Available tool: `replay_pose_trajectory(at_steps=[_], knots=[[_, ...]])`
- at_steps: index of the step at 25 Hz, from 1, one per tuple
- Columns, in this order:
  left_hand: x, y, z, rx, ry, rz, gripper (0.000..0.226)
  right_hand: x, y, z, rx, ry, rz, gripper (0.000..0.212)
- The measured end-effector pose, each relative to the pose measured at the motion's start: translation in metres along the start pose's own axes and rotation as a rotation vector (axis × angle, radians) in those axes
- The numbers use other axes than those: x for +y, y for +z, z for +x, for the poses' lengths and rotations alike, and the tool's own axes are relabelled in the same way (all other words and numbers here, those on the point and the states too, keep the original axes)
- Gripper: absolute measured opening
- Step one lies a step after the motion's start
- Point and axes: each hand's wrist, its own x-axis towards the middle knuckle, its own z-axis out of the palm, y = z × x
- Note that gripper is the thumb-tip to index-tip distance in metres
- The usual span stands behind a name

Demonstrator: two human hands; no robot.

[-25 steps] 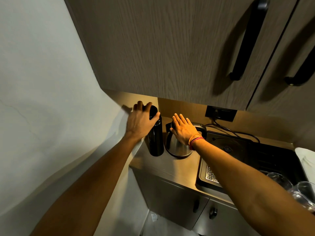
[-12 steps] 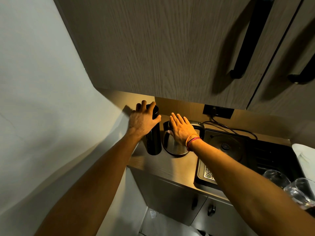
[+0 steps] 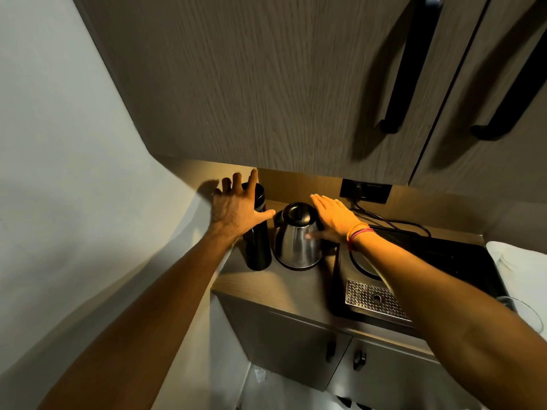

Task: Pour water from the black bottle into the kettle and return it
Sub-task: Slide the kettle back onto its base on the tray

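Black bottle [image 3: 257, 241] stands upright at the back left of the surface [image 3: 275, 287], just beside the steel kettle [image 3: 297, 238], the two nearly touching. I've got my left hand [image 3: 236, 210] spread wide over the bottle's top, fingers [image 3: 236, 182] splayed and gripping nothing; whether the palm is brushing the cap I can't tell from this angle. My right hand [image 3: 333, 216] lies flat and open along the kettle's right side, thumb against the steel wall, not wrapped round anything either. The kettle's black lid [image 3: 297, 213] looks shut.

Now, handling. That bottle reads as a rigid, smooth, dark cylinder, tall and narrow, so I'd judge it tippy if nudged near the top and a little slippery in the palm. If it's full it will be weighty for its width. I'd take it round the middle of the body, thumb on one side, fingers on the other, well below the cap, so the cap stays free to unscrew. I can't see whether the cap is tight.

The kettle is stiff polished metal, likely light if empty; my open right hand can steady it by the wall, though its handle is hidden behind my wrist. The cable [image 3: 393, 221] running behind is something to keep clear of.
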Motion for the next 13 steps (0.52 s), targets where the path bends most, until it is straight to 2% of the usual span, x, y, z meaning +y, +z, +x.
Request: replay_pose_trajectory(at_steps=[1, 3, 4, 5, 7, 9, 13], knots=[[0.006, -0.004, -0.002, 0.074, 0.053, 0.039, 0.108, 0.009, -0.002, -0.002, -0.036, 0.027, -0.009, 0.105], [0.031, -0.006, -0.004, 0.222, 0.321, 0.037, 0.098, 0.017, -0.002, -0.002, -0.078, 0.079, -0.004, 0.072], [0.049, -0.003, -0.005, 0.225, 0.462, -0.013, 0.088, 0.018, 0.000, -0.001, -0.048, 0.093, 0.010, 0.052], [0.067, 0.000, -0.004, 0.159, 0.539, -0.076, 0.080, 0.017, 0.002, 0.000, -0.012, 0.108, 0.027, 0.039], [0.097, 0.008, 0.002, -0.076, 0.481, -0.193, 0.077, 0.014, 0.004, 0.000, 0.018, 0.120, 0.055, 0.032], [0.111, 0.018, 0.016, -0.296, 0.319, -0.230, 0.087, 0.014, 0.006, 0.000, 0.037, 0.117, 0.061, 0.031], [0.116, 0.034, 0.040, -0.541, 0.095, -0.245, 0.115, 0.016, 0.010, 0.001, 0.054, 0.106, 0.071, 0.034]])
